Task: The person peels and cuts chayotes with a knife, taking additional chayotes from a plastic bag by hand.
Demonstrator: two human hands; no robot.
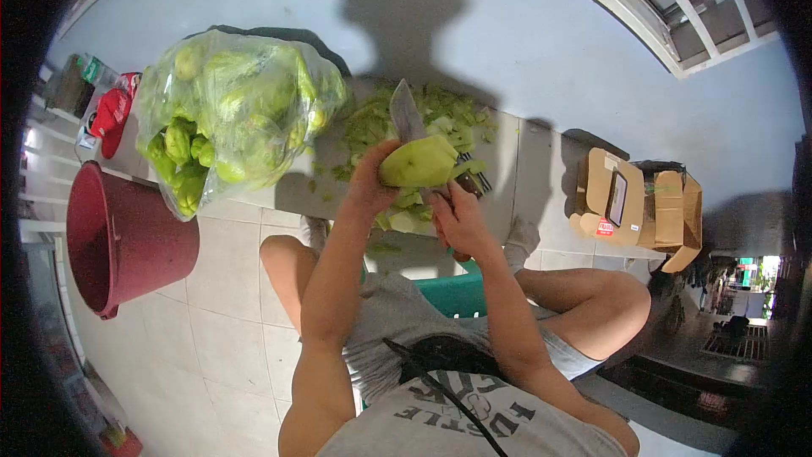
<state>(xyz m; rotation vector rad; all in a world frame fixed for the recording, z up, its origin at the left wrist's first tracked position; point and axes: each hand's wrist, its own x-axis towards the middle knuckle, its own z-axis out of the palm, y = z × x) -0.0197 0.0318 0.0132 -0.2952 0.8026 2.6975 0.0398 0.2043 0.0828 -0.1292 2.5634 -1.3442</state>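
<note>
My left hand (370, 179) is closed round a pale green peeled chayote (419, 162), held over the ledge in front of me. My right hand (462, 220) grips a knife, its fingers wrapped about the handle below the chayote. The broad knife blade (406, 112) shows beyond the chayote and points away from me; its middle part is hidden behind the chayote. A strip of peel hangs at the chayote's right end. Green peelings (452, 118) lie scattered on the ledge under and beyond both hands.
To the left stands a large clear plastic bag (245, 101) of whole chayotes. A maroon bucket (139, 237) is on the tiled floor at left. A green plastic basket (452, 294) sits between my legs. An open cardboard box (609, 195) lies at right. A wall rises behind the ledge.
</note>
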